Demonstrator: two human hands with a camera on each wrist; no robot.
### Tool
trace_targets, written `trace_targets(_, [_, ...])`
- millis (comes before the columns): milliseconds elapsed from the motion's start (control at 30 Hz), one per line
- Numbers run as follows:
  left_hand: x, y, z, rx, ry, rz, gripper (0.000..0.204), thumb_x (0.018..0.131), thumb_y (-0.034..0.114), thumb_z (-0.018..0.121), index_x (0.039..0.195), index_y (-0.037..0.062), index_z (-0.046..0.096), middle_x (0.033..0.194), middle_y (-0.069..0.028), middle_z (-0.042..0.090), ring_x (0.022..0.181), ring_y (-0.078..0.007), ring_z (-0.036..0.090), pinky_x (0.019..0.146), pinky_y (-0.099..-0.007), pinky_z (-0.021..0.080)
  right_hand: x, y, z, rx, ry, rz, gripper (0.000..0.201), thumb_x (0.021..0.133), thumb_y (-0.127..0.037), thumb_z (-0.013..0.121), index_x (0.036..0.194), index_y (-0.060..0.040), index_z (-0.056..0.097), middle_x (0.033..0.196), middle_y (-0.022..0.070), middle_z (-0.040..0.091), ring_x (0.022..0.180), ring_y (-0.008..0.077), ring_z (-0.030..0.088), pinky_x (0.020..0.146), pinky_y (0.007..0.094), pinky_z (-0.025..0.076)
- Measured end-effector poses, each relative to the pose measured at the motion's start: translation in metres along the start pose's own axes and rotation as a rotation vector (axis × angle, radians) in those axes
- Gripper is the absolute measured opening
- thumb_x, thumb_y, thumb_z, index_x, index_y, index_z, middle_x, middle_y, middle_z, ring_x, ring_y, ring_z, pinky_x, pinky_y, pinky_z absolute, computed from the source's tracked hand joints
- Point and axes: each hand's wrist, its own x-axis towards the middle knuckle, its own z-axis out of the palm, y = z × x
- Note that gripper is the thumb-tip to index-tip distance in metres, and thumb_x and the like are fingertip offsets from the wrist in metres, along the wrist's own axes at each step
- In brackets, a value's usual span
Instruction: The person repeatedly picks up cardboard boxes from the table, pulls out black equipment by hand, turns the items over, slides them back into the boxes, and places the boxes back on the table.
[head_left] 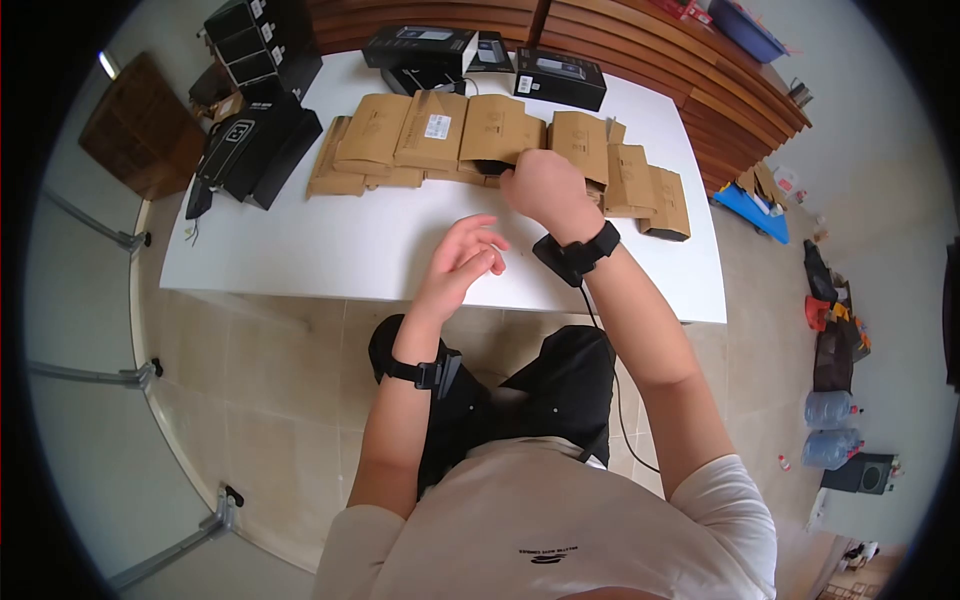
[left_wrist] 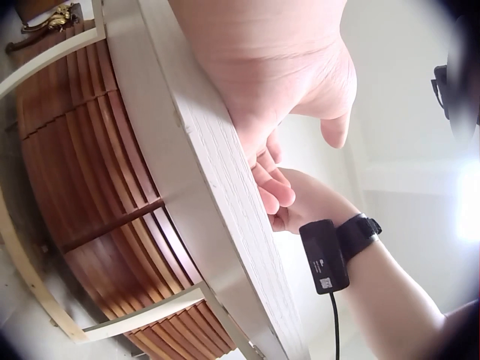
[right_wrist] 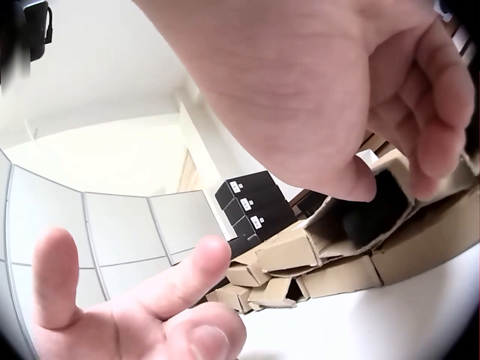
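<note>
My right hand (head_left: 548,193) is over the front of the row of brown cardboard boxes (head_left: 430,130). In the right wrist view its fingers are bent, with thumb and fingertips apart at the mouth of an open cardboard box (right_wrist: 319,229). A dark interior shows between them. My left hand (head_left: 460,262) is at the front of the white table (head_left: 330,250), its fingers loosely bent and nothing in them. The left wrist view shows this hand (left_wrist: 277,82) beside the table edge, with the right forearm beyond it.
Black boxes (head_left: 560,80) stand along the table's back edge. A larger black box (head_left: 250,150) lies at the left, near stacked black boxes (head_left: 262,40). A wooden cabinet (head_left: 640,60) is behind the table. From the right wrist hangs a cable (head_left: 622,410).
</note>
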Motion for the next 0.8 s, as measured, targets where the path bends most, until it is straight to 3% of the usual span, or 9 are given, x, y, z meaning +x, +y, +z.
trace_targets(67, [0.000,0.001,0.001,0.008,0.010,-0.004,0.043,0.095,0.008,0.053,0.137,0.0012,0.043,0.110,-0.0158,0.061,0.088,-0.0194,0.061,0.081,-0.0331,0.049,0.003,-0.005,-0.003,-0.059,-0.076,0.087,0.025,0.083,-0.022,0.059,0.085,-0.0026,0.074,0.086,0.0202,0.071,0.084,0.0365,0.070,0.075,0.0421,0.056])
trace_targets(200, [0.002,0.001,-0.001,-0.023,0.007,-0.012,0.042,0.096,0.009,0.057,0.135,0.0022,0.044,0.107,-0.0127,0.062,0.088,-0.0170,0.059,0.080,-0.0311,0.050,0.010,0.006,0.007,-0.074,-0.034,0.087,0.024,0.084,-0.021,0.058,0.083,-0.0020,0.074,0.084,0.0207,0.071,0.081,0.0369,0.070,0.073,0.0424,0.057])
trace_targets(400, [0.003,0.000,-0.001,0.013,-0.006,-0.026,0.041,0.096,0.010,0.054,0.135,0.0010,0.045,0.108,-0.0152,0.062,0.087,-0.0187,0.061,0.081,-0.0330,0.049,0.001,0.024,0.000,-0.064,0.167,0.110,0.026,0.086,-0.020,0.057,0.075,-0.0013,0.072,0.077,0.0216,0.069,0.074,0.0393,0.069,0.068,0.0450,0.056])
trace_targets(467, [0.002,0.002,0.000,0.026,-0.015,-0.006,0.041,0.096,0.013,0.055,0.134,0.0008,0.046,0.108,-0.0159,0.062,0.086,-0.0191,0.061,0.081,-0.0327,0.048,-0.016,0.036,-0.011,-0.043,0.345,0.016,0.030,0.088,-0.021,0.056,0.071,0.0005,0.068,0.073,0.0244,0.066,0.070,0.0423,0.066,0.065,0.0479,0.054])
trace_targets(533, [0.003,0.000,-0.002,0.024,-0.018,0.007,0.041,0.099,0.020,0.052,0.135,0.0018,0.044,0.108,-0.0156,0.062,0.085,-0.0192,0.061,0.079,-0.0328,0.049,-0.041,0.036,-0.033,0.061,0.380,-0.038,0.030,0.088,-0.020,0.056,0.070,0.0025,0.065,0.069,0.0267,0.062,0.067,0.0441,0.063,0.063,0.0495,0.052])
trace_targets(600, [0.004,-0.003,-0.004,0.018,-0.023,0.022,0.042,0.101,0.026,0.050,0.136,0.0029,0.043,0.108,-0.0152,0.061,0.084,-0.0193,0.060,0.077,-0.0329,0.050,-0.069,0.034,-0.048,0.148,0.334,-0.062,0.021,0.087,-0.014,0.060,0.075,0.0027,0.064,0.068,0.0254,0.060,0.065,0.0430,0.062,0.060,0.0466,0.050])
trace_targets(667, [0.006,-0.005,-0.008,-0.204,0.008,-0.021,0.053,0.104,0.044,0.038,0.140,0.0047,0.037,0.109,-0.0159,0.061,0.082,-0.0217,0.061,0.072,-0.0356,0.051,-0.087,0.042,-0.048,0.267,0.278,-0.080,0.018,0.088,-0.012,0.060,0.079,0.0025,0.064,0.071,0.0245,0.061,0.066,0.0421,0.061,0.059,0.0433,0.049])
trace_targets(700, [0.007,-0.003,-0.007,-0.191,0.048,-0.039,0.060,0.104,0.052,0.030,0.144,0.0064,0.032,0.111,-0.0155,0.060,0.081,-0.0230,0.061,0.062,-0.0368,0.051,-0.092,0.049,-0.044,0.264,0.275,-0.086,0.018,0.088,-0.012,0.060,0.079,0.0025,0.064,0.071,0.0245,0.061,0.066,0.0421,0.061,0.059,0.0433,0.049])
trace_targets(800, [0.007,0.003,-0.001,-0.290,0.162,-0.026,0.061,0.104,0.051,0.031,0.145,0.0073,0.031,0.112,-0.0137,0.059,0.082,-0.0229,0.061,0.055,-0.0357,0.050,-0.099,0.068,-0.025,0.442,0.151,-0.146,0.015,0.089,-0.011,0.060,0.084,0.0021,0.066,0.072,0.0232,0.061,0.065,0.0394,0.061,0.058,0.0391,0.048])
